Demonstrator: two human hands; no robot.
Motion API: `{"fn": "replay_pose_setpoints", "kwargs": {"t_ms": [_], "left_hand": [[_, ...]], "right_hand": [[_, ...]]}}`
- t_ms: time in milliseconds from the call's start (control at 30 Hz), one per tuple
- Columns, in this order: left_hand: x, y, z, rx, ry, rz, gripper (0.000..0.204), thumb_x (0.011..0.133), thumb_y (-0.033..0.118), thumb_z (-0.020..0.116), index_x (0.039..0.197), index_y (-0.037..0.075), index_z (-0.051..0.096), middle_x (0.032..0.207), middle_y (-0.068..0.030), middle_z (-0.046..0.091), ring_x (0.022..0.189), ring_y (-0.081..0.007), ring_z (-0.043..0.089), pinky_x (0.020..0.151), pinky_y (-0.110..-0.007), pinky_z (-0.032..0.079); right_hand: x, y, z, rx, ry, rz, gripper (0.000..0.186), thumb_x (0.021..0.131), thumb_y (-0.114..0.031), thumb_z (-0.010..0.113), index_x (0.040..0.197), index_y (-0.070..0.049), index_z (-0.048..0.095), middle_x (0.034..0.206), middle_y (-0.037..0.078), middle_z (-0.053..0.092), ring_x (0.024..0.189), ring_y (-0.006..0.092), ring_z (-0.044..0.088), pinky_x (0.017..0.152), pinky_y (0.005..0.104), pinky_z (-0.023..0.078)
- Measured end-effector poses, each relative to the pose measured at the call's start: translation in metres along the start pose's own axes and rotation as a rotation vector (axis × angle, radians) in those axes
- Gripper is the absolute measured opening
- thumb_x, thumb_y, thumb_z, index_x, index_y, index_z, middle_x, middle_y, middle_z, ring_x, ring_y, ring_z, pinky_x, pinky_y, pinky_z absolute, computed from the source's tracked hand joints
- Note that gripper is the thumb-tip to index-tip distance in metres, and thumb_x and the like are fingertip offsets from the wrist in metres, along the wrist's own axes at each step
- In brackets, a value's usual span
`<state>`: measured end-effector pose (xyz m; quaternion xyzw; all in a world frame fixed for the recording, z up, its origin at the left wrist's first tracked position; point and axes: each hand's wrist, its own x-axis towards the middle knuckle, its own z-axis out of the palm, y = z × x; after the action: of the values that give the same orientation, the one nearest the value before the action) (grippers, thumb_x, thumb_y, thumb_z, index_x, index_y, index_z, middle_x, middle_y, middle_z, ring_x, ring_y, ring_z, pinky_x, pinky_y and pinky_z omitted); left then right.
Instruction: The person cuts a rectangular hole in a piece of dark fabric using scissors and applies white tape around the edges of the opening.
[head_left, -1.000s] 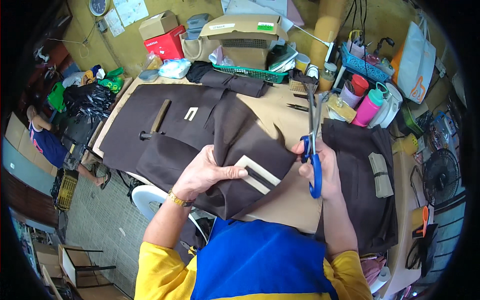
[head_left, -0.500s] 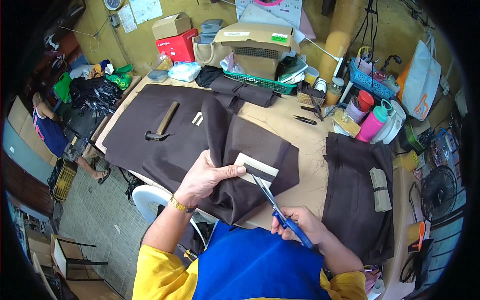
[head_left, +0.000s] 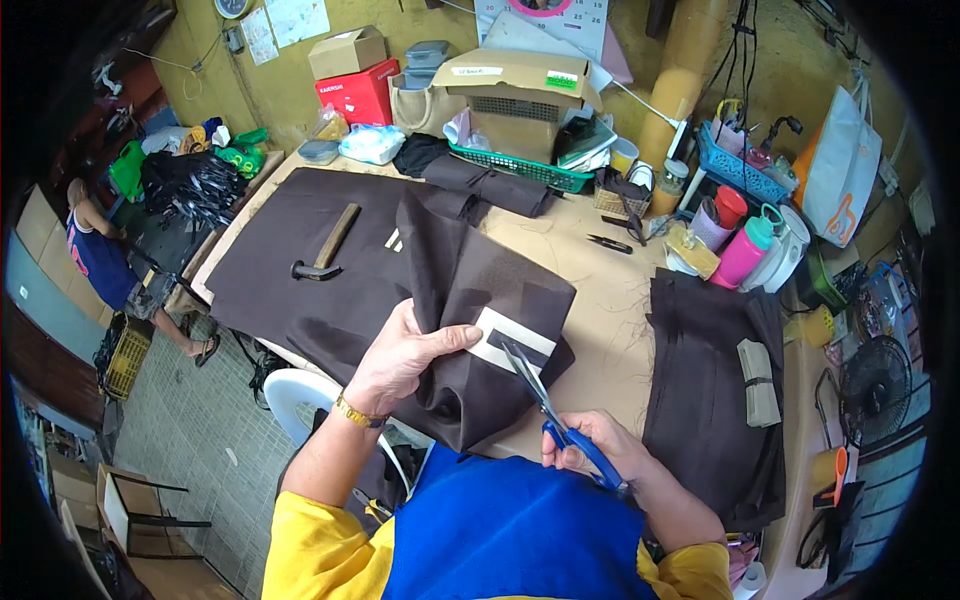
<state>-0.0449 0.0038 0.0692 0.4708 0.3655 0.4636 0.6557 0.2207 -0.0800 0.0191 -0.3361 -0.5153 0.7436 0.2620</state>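
My left hand [head_left: 405, 352] grips a bunched fold of dark brown fabric [head_left: 465, 400], its thumb pressed at the edge of a cream rectangular frame piece [head_left: 490, 353] on the cloth. A dark strip of fabric shows inside that frame. In my right hand [head_left: 605, 447] is a pair of scissors with blue handles [head_left: 592, 455]. The blade tips meet the dark strip within the frame; whether they are cutting through it I cannot tell. Farther back on the fabric lie a hammer [head_left: 337, 232] with a wooden handle and a small cream piece [head_left: 393, 239], partly hidden by a raised fold.
Right of me is a stack of dark fabric [head_left: 700, 400] with a tied cream bundle [head_left: 760, 383] on it. Thread snips [head_left: 609, 243] lie on the table [head_left: 610, 310]. A green basket [head_left: 540, 177] and boxes line the back. Another person [head_left: 100, 250] sits at far left.
The fabric's right end has drawn inward and lifted, covering more of the small cream piece behind. The scissors have shifted slightly left, their tips moving a little up within the frame.
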Motion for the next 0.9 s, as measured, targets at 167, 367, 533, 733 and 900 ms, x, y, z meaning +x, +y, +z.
{"fn": "replay_pose_setpoints", "kwargs": {"t_ms": [167, 367, 533, 733, 900], "left_hand": [[-0.003, 0.003, 0.004, 0.129, -0.034, 0.079, 0.034, 0.078, 0.004, 0.076, 0.109, -0.001, 0.061, 0.101, -0.0029, 0.066, 0.09, -0.0099, 0.061, 0.081, -0.026, 0.05], [-0.002, 0.002, 0.005, 0.203, -0.038, 0.115, 0.031, 0.081, 0.005, 0.074, 0.108, -0.002, 0.06, 0.098, -0.0021, 0.066, 0.087, -0.0081, 0.059, 0.079, -0.025, 0.049], [-0.002, 0.003, 0.007, 0.145, -0.044, 0.133, 0.032, 0.082, 0.005, 0.073, 0.109, -0.003, 0.058, 0.099, -0.0027, 0.065, 0.087, -0.008, 0.059, 0.08, -0.024, 0.049], [-0.006, 0.002, 0.006, 0.208, -0.023, 0.148, 0.035, 0.082, 0.004, 0.072, 0.112, -0.004, 0.055, 0.103, -0.0044, 0.065, 0.091, -0.0092, 0.059, 0.083, -0.026, 0.049], [-0.009, 0.003, 0.006, 0.268, -0.038, 0.154, 0.04, 0.081, 0.003, 0.072, 0.116, -0.005, 0.052, 0.106, -0.0059, 0.064, 0.095, -0.0102, 0.058, 0.087, -0.026, 0.048]], "right_hand": [[0.002, 0.0, -0.004, -0.009, 0.009, 0.046, 0.024, 0.086, -0.024, 0.073, 0.09, -0.004, 0.059, 0.082, 0.001, 0.062, 0.078, 0.0064, 0.058, 0.072, 0.021, 0.047], [0.01, 0.003, -0.009, -0.038, -0.022, 0.002, 0.046, 0.077, -0.038, 0.08, 0.095, 0.0, 0.06, 0.088, 0.006, 0.063, 0.083, 0.0117, 0.061, 0.075, 0.0227, 0.048], [0.017, 0.003, -0.008, -0.025, -0.031, 0.01, 0.045, 0.077, -0.038, 0.079, 0.094, -0.001, 0.06, 0.087, 0.005, 0.062, 0.084, 0.012, 0.061, 0.075, 0.0226, 0.048], [0.025, 0.002, -0.001, -0.014, -0.024, -0.074, 0.027, 0.085, -0.027, 0.074, 0.086, -0.004, 0.061, 0.075, -0.001, 0.059, 0.07, 0.0046, 0.054, 0.063, 0.0207, 0.045], [0.029, 0.003, -0.004, -0.008, -0.046, -0.029, 0.039, 0.081, -0.036, 0.076, 0.091, -0.002, 0.06, 0.083, 0.003, 0.061, 0.079, 0.0092, 0.058, 0.069, 0.0217, 0.046]]}}
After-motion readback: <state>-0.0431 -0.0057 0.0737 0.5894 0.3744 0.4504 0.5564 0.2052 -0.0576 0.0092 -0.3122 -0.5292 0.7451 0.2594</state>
